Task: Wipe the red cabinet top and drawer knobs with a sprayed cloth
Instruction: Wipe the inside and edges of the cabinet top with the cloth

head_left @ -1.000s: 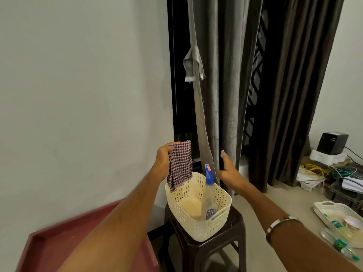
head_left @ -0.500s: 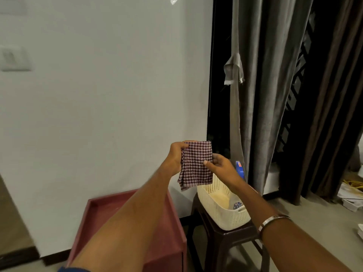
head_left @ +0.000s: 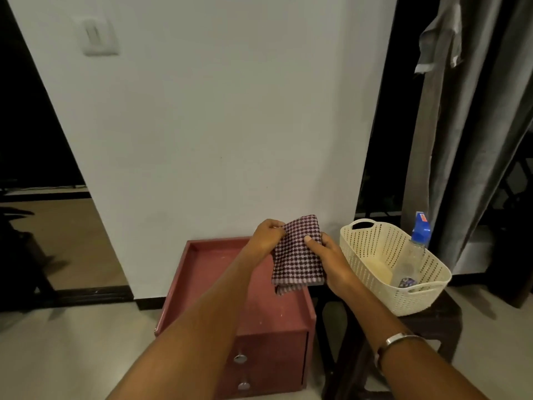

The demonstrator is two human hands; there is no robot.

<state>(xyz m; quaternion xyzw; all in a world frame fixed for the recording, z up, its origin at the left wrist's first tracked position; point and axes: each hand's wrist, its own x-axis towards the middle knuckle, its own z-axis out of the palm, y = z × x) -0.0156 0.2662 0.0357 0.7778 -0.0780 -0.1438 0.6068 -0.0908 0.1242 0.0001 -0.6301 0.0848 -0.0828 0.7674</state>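
Both hands hold the checked cloth (head_left: 297,255) up over the red cabinet (head_left: 202,272) top: left hand (head_left: 266,236) pinches its upper corner, right hand (head_left: 327,256) grips the right edge, thumb on the front. Likely squaring it for wiping. Spray bottle (head_left: 415,249) stands in the cream basket (head_left: 375,235), right of the cabinet. Two drawer knobs (head_left: 240,358) show on the cabinet's front; forearms hide much of the top. Right fingers are behind the cloth. Dampness can't be told.

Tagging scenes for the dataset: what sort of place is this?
Most likely a room in a home: a small red cabinet against a painted wall with a light switch, long grey curtains, and a cream basket on a plastic stool.
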